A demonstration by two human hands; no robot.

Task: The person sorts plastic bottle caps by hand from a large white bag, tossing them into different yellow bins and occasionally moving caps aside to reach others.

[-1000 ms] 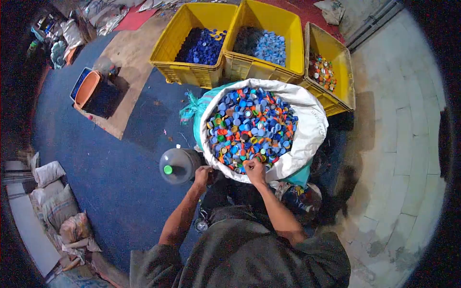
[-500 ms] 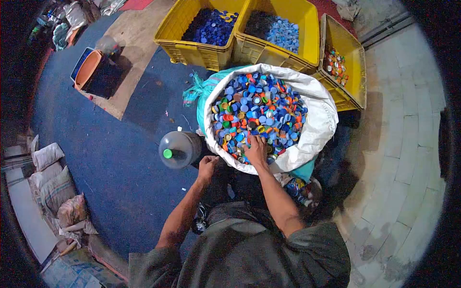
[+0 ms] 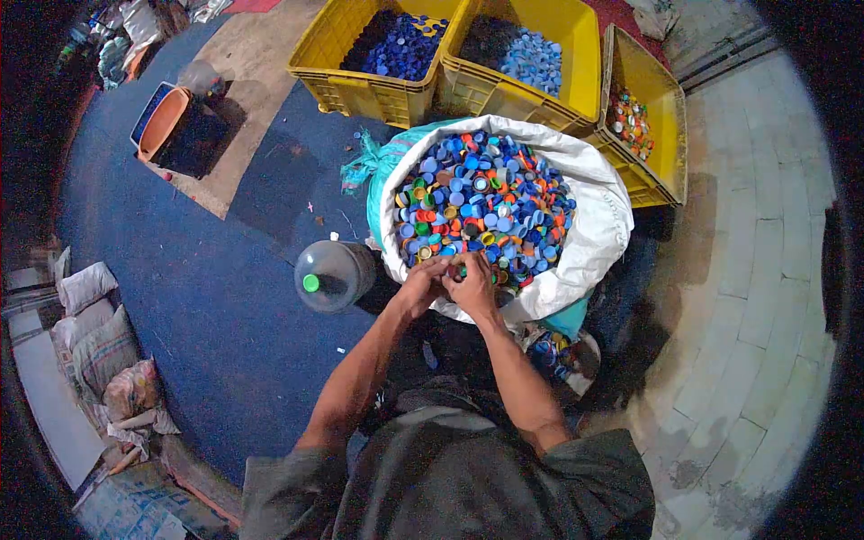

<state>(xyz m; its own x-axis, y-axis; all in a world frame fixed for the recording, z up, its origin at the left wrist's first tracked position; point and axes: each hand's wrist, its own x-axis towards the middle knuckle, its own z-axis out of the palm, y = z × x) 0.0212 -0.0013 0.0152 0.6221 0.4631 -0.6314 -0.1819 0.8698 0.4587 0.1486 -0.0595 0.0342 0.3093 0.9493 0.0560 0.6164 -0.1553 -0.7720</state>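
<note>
A white sack (image 3: 598, 220) stands with its mouth folded open, full of mixed bottle caps (image 3: 490, 193) in blue, orange, green and other colours. Over its near edge my left hand (image 3: 425, 286) is closed, its fingertips meeting those of my other hand. My right hand (image 3: 472, 283) is closed too, its fingers bent at the caps. Whatever either hand holds is too small and hidden to make out. Left of the sack is a clear plastic jug (image 3: 346, 270) with a green cap.
Behind the sack are yellow crates (image 3: 378, 94) of dark blue, light blue and orange caps. An orange-rimmed container (image 3: 164, 124) sits at the far left. Stuffed sacks (image 3: 99, 337) lie at left. A smaller container of caps (image 3: 576, 364) is near my right forearm.
My left hand has moved right and up, from beside the sack to its near edge, meeting my right hand. My right hand has shifted slightly left.
</note>
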